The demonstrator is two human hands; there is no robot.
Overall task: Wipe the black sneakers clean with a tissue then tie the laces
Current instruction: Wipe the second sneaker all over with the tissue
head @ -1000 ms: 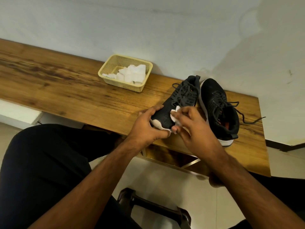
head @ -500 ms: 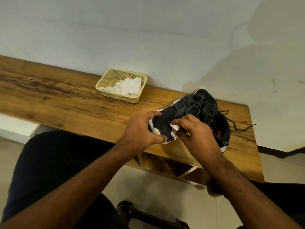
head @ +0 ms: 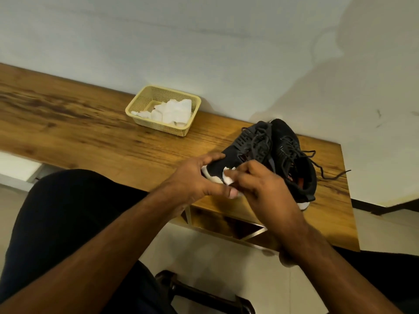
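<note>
Two black sneakers with white soles sit at the right end of the wooden table [head: 90,132]. My left hand [head: 195,180] grips the toe of the left sneaker [head: 247,148], thumb under the sole. My right hand [head: 265,189] pinches a crumpled white tissue [head: 227,176] against that toe. The right sneaker [head: 294,159] lies close behind it with its loose laces [head: 326,173] trailing onto the wood. Part of the left sneaker's toe is hidden by my fingers.
A pale yellow plastic basket [head: 138,105] holding several white tissues [head: 172,112] stands at the back of the table against the wall. The table's right edge is just past the sneakers. My dark-clothed legs and a dark stool part [head: 204,293] are below.
The left sneaker has been tipped up against the right one, and my right hand has slid the tissue along its toe. The view has shifted slightly.
</note>
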